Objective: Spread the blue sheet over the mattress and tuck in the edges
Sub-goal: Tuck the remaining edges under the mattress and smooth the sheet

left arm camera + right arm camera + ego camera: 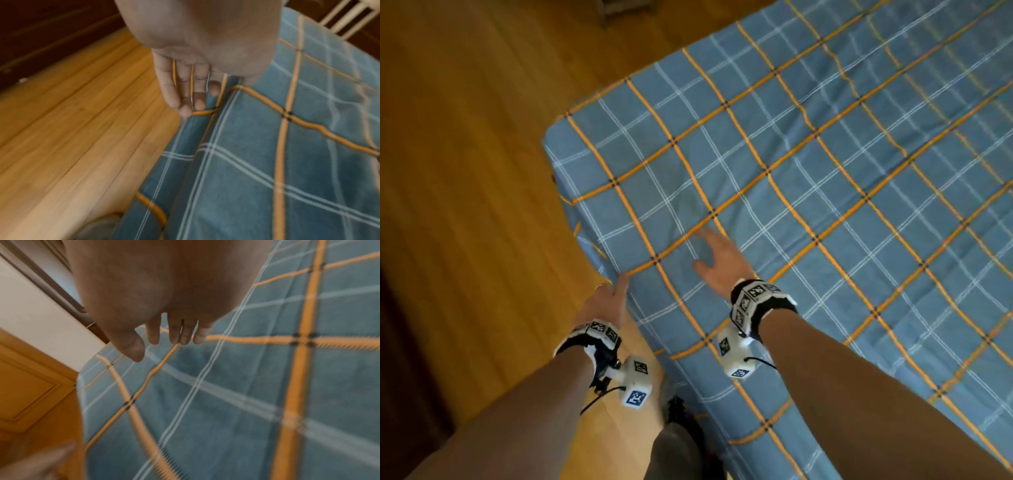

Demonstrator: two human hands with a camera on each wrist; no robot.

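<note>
The blue sheet [774, 164], checked with orange and white lines, lies spread over the mattress and hangs over its near-left side. My left hand [607, 296] reaches along that side edge with straight fingers [186, 97], its thumb against the fold of the sheet [246, 146]. My right hand [717, 258] hovers flat over the top of the sheet [236, 394] near the same edge, fingers [174, 334] spread and straight, holding nothing. Both wrist views are blurred by motion.
A wooden floor [465, 154] runs along the left of the bed. My leg and dark shoe [681, 431] stand close to the bed's side. A white wall and wooden panel [30, 386] lie beyond the bed's corner. A pale slatted frame [349, 17] stands at the far side.
</note>
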